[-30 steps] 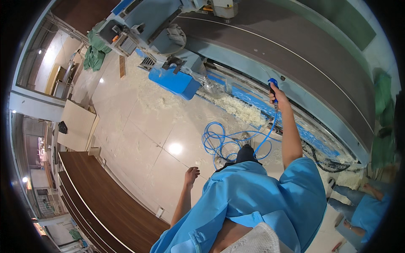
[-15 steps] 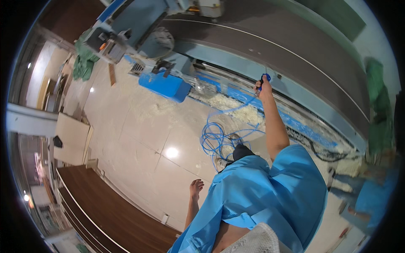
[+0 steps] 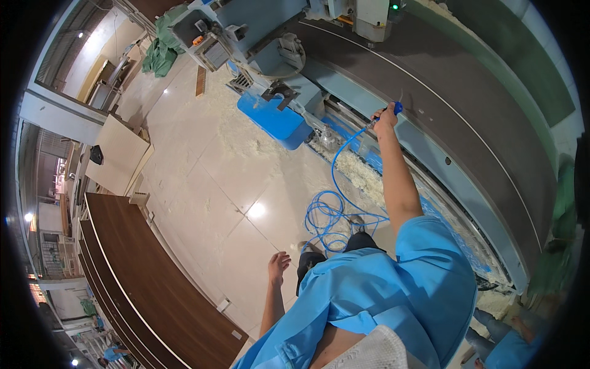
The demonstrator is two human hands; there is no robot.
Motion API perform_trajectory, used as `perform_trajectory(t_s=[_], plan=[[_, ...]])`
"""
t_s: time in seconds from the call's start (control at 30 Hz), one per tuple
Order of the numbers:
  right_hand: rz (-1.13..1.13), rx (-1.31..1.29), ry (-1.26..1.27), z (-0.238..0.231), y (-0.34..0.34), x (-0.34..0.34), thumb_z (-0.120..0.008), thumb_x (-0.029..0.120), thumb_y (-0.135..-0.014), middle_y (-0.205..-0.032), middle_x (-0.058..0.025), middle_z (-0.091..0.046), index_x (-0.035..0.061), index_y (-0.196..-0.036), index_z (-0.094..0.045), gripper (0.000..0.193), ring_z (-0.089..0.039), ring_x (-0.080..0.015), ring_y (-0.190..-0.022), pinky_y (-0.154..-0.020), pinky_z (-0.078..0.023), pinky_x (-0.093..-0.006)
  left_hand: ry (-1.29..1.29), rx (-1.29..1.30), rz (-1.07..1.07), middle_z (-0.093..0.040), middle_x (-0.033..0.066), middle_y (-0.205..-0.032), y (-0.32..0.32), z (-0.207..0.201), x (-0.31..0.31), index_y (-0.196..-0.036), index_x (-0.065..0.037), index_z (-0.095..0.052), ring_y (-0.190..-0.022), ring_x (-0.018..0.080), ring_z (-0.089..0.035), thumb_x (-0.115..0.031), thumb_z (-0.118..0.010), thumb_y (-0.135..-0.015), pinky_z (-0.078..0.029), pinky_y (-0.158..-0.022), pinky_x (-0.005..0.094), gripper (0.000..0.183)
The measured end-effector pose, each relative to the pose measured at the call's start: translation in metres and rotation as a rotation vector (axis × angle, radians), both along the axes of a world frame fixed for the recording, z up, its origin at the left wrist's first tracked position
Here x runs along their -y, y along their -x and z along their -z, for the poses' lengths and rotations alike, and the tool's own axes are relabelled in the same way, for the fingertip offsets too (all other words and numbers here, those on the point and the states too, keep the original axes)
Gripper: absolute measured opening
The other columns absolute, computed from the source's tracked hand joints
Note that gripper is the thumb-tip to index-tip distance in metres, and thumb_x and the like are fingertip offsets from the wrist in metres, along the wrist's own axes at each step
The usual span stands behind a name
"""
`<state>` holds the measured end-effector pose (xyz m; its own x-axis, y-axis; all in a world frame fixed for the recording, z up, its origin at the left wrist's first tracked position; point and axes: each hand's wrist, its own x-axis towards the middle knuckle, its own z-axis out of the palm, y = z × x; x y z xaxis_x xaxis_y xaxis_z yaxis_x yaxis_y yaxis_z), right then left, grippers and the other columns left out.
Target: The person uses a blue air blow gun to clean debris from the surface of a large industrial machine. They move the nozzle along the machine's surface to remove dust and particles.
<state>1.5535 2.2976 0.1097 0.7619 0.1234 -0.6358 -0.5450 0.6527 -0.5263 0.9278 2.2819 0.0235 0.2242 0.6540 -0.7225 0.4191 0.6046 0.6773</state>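
My right hand (image 3: 385,118) is closed around a blue air blow gun (image 3: 398,108), held out over the edge of the long blue machine (image 3: 436,147) with its dark bed. From the gun a blue air hose (image 3: 335,161) hangs down and lies in loose coils (image 3: 326,212) on the floor by my feet. My left hand (image 3: 279,265) hangs low at my side, fingers loosely apart, with nothing in it. Pale sawdust (image 3: 356,169) lies along the lower ledge of the machine.
A blue plastic bin (image 3: 273,120) sits under the machine's carriage, with sawdust on the tiles around it. To my left lies a stack of dark brown boards (image 3: 141,277). A light panel (image 3: 118,154) leans farther off. Another person in blue (image 3: 510,347) is at the lower right.
My view has swung to the right and my feet have stepped. The blow gun now sits farther left along the machine, and the hose hangs in a fuller curve.
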Motion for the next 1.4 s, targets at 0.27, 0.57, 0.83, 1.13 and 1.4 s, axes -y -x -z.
perform_trajectory(t_s=[0.27,0.57,0.83,1.13,1.4], plan=[[-0.139,0.391,0.003,-0.061,0.049,-0.002,-0.058,0.046,-0.094,-0.054,0.0012,-0.044,0.0102,-0.073,-0.047,0.043,-0.041,-0.0122,-0.042,-0.043,-0.037,-0.0335,0.111,-0.004,0.085,-0.068,0.0102,-0.104,0.121,0.057,-0.085,-0.115,-0.007,-0.06,-0.093,0.0217,-0.066,-0.031,-0.05,-0.095,-0.05,-0.08,0.0346,0.032],[-0.05,0.679,0.641,-0.134,0.091,-0.038,-0.062,0.036,-0.092,-0.057,-0.0104,-0.058,0.0018,-0.078,-0.057,0.037,-0.061,-0.0248,-0.049,-0.046,-0.047,-0.0407,-0.13,-0.015,-0.103,-0.067,0.0084,-0.095,0.242,0.051,-0.205,-0.11,-0.006,-0.06,-0.083,0.0175,-0.064,-0.027,-0.052,-0.094,-0.048,-0.072,0.0305,0.028],[-0.448,0.739,1.63,-0.053,0.134,-0.055,-0.049,0.034,-0.094,-0.107,-0.0258,-0.066,-0.0062,-0.119,-0.053,0.047,-0.064,-0.0411,-0.101,-0.087,-0.05,-0.0498,0.045,0.036,-0.04,-0.067,0.01,-0.103,0.245,0.08,-0.179,-0.115,-0.007,-0.059,-0.091,0.022,-0.065,-0.029,-0.05,-0.095,-0.05,-0.079,0.0356,0.031],[-0.08,0.421,1.242,0.009,0.096,-0.032,-0.056,0.031,-0.093,-0.084,-0.0179,-0.067,0.0013,-0.106,-0.055,0.033,-0.067,-0.0313,-0.068,-0.06,-0.051,-0.0433,-0.234,-0.075,0.529,-0.067,0.0139,-0.095,0.289,0.097,-0.178,-0.114,-0.001,-0.058,-0.083,0.0226,-0.066,-0.023,-0.05,-0.096,-0.052,-0.072,0.0329,0.03],[-0.181,0.437,0.518,0.014,0.055,-0.122,-0.062,0.03,-0.092,-0.057,-0.003,-0.048,0.0075,-0.079,-0.049,0.029,-0.045,-0.0136,-0.043,-0.038,-0.035,-0.0332,0.003,-0.031,-0.122,-0.067,0.0129,-0.106,0.229,0.041,-0.368,-0.118,-0.003,-0.057,-0.093,0.0233,-0.065,-0.028,-0.049,-0.096,-0.051,-0.08,0.0353,0.034]])
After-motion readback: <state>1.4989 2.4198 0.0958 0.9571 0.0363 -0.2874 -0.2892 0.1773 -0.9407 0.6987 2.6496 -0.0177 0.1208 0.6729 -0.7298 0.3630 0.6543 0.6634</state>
